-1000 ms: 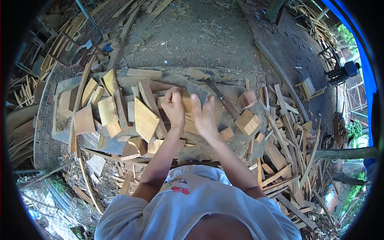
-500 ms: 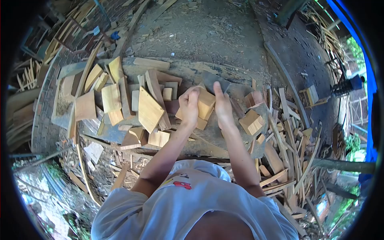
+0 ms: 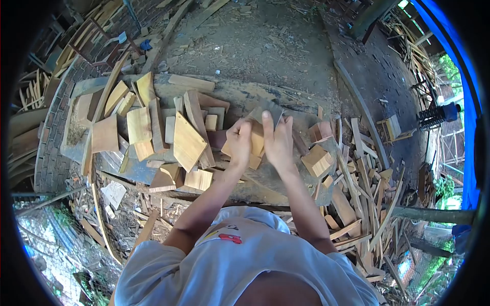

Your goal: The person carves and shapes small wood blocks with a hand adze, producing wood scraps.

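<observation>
My left hand [image 3: 240, 142] is closed around the left side of a pale wooden block [image 3: 256, 136], over the middle of the workbench [image 3: 265, 189]. My right hand [image 3: 278, 145] is at the block's right side, with its thumb up and fingers curled. A thin dark grey sheet [image 3: 265, 108], resembling sandpaper, stands behind the block and runs in between my right thumb and fingers. My hands hide much of the block. Left of them a pale angled board [image 3: 188, 143] leans against other pieces. To the right lies another wooden block [image 3: 317, 161].
Several cut wood pieces [image 3: 139, 125] crowd the bench's left half. Offcuts and strips [image 3: 360, 188] are heaped at the right. A small wooden stool [image 3: 393, 127] stands farther right. Chips litter the dirt floor [image 3: 255, 46], and a paper scrap [image 3: 113, 194] lies at lower left.
My right hand has moved left, closer to my left hand, and its fingers have curled. The dark grey sheet has shifted left and lifted behind the block. The whole view has moved slightly.
</observation>
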### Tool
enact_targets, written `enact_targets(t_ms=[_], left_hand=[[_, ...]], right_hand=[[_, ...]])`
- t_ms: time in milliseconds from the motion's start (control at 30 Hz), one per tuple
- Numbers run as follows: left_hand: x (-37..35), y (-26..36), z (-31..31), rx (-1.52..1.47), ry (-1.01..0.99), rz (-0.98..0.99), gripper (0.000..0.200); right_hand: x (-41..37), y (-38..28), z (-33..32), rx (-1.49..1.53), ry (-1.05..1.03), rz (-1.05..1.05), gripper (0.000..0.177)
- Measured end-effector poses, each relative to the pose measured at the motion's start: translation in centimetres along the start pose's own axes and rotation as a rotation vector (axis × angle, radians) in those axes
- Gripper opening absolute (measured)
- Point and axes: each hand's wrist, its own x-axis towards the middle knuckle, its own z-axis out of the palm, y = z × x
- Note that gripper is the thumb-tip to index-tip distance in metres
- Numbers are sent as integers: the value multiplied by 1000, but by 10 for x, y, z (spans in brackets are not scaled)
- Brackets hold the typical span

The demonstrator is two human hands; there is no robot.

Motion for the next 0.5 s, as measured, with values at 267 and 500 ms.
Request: enact_targets(t_ms=[267,500], left_hand=[[1,-11,1,5,45,-20,27],[13,-3,-2,-160,119,-245,26]], right_hand=[[2,6,10,31,81,-59,43],[-11,-6,18,49,137,-176,41]])
